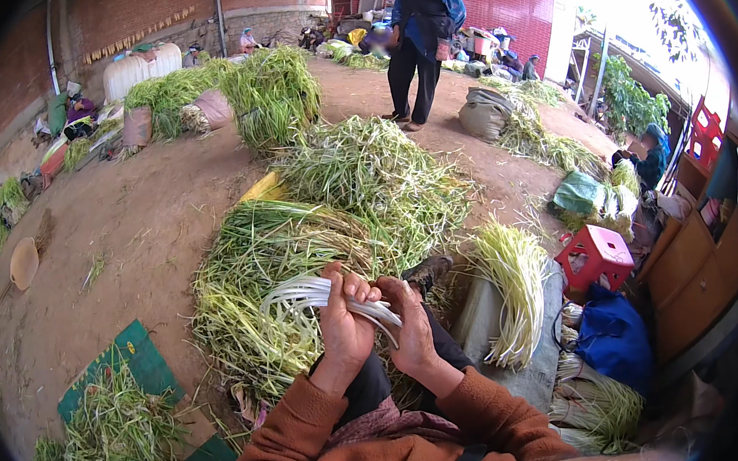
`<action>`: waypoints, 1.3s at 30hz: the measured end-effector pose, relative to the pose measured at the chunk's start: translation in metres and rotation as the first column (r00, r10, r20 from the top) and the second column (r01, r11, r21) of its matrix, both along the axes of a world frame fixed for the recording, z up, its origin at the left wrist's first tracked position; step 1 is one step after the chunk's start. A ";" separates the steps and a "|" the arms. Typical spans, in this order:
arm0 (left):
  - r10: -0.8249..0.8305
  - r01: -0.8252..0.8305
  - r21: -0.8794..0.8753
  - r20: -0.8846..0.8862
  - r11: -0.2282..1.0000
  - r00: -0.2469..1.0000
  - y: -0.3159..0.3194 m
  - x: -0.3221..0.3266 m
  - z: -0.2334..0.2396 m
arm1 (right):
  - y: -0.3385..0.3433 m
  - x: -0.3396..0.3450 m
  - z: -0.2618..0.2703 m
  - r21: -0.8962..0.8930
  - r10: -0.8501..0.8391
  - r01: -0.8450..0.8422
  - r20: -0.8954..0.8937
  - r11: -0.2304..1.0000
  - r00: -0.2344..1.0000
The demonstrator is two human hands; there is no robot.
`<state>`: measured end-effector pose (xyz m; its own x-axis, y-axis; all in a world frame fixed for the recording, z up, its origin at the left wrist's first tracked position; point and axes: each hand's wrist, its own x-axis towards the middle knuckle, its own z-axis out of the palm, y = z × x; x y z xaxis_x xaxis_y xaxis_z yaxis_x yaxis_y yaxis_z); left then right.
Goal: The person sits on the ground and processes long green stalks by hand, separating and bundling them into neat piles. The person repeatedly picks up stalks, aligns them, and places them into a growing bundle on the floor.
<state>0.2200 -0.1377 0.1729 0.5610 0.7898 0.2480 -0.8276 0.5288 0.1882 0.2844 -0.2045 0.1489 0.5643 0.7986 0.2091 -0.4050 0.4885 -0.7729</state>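
Observation:
My left hand [348,329] is wrapped around a small bunch of long white plant stems [305,292], chive-like, whose far ends droop to the left. At the bunch's other end, my right hand [412,328] has curled fingers on the stem tips; one stem bends down beside the thumb. Below and beyond the hands lies a large heap of green leafy stalks [267,258], yellowing toward the front. Behind it is a second heap of pale green stalks [371,172]. To the right, a sorted bundle of pale yellow stalks [514,290] rests on a grey sack-like surface [543,373].
On the right stand a pink plastic stool [598,254], a blue bag [613,335] and wooden cabinets [691,276]. Loose stalks [114,426] lie on green sheeting [148,358] at left. A person [425,37] stands beyond the heaps; several others sit farther off.

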 end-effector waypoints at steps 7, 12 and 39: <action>0.055 -0.048 0.084 -0.081 0.995 0.995 0.000 0.000 0.003 | 0.000 -0.007 -0.001 -0.108 -0.025 0.037 0.108 0.993 0.994; 0.039 -0.032 0.110 -0.060 0.993 0.997 -0.004 0.003 0.002 | 0.000 -0.008 -0.002 0.004 0.060 -0.060 -0.052 0.998 0.997; -0.008 0.009 0.031 -0.041 0.999 0.999 -0.008 0.003 -0.007 | 0.008 -0.015 -0.006 0.016 -0.018 0.019 -0.024 1.000 1.000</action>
<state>0.2233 -0.1453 0.1660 0.5778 0.7773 0.2488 -0.8144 0.5290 0.2384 0.2699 -0.1965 0.1433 0.5840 0.7845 0.2083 -0.4138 0.5086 -0.7551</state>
